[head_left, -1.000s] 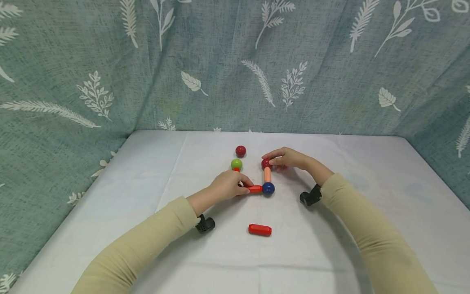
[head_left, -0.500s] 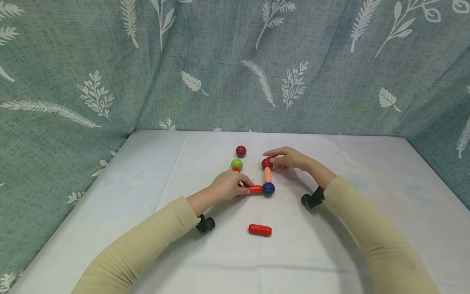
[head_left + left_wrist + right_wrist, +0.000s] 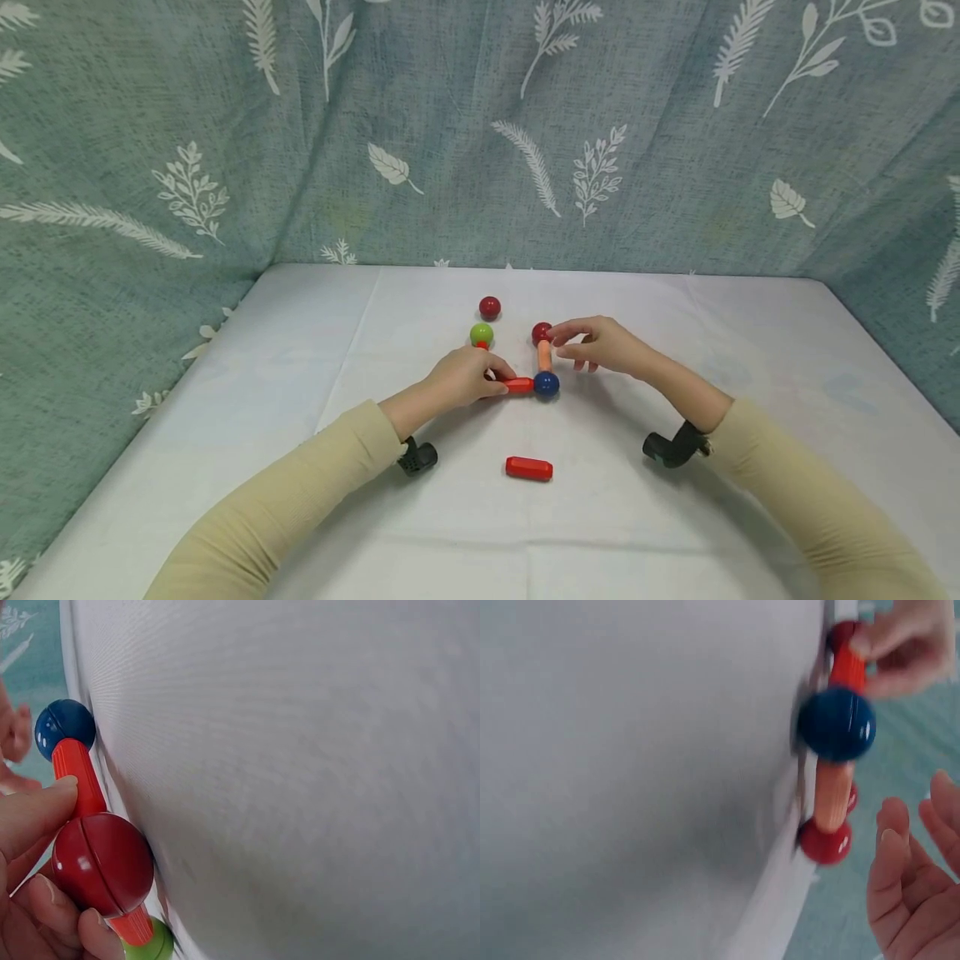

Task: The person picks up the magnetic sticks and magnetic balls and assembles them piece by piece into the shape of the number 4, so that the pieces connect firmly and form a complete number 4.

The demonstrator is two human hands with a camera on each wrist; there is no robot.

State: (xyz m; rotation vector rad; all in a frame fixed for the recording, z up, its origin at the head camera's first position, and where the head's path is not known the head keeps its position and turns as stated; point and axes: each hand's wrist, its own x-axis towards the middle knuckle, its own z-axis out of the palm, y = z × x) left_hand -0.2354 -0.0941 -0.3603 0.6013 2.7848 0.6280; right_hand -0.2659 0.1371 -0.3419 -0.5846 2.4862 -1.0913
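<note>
My left hand (image 3: pixel 465 377) pinches a red rod (image 3: pixel 519 385) that joins a blue ball (image 3: pixel 547 384) to a dark red ball (image 3: pixel 103 864), which the hand hides in the head view. From that dark red ball a second red rod (image 3: pixel 133 925) runs to a green ball (image 3: pixel 482 335). A peach rod (image 3: pixel 544 357) leads away from the blue ball to another red ball (image 3: pixel 542 333). My right hand (image 3: pixel 606 345) hovers just right of this peach rod, its fingers loosely bent and holding nothing, fingertips close to the far red ball.
A loose red ball (image 3: pixel 490 307) lies behind the green one. Nearer the front, a loose red rod (image 3: pixel 528 468) rests on the white tablecloth (image 3: pixel 420 533). Leaf-patterned green-blue fabric (image 3: pixel 465 167) hangs behind the table and along its sides.
My right hand has come off the far red ball and drawn back a little to the right and nearer. The left hand keeps its pinch on the red rod.
</note>
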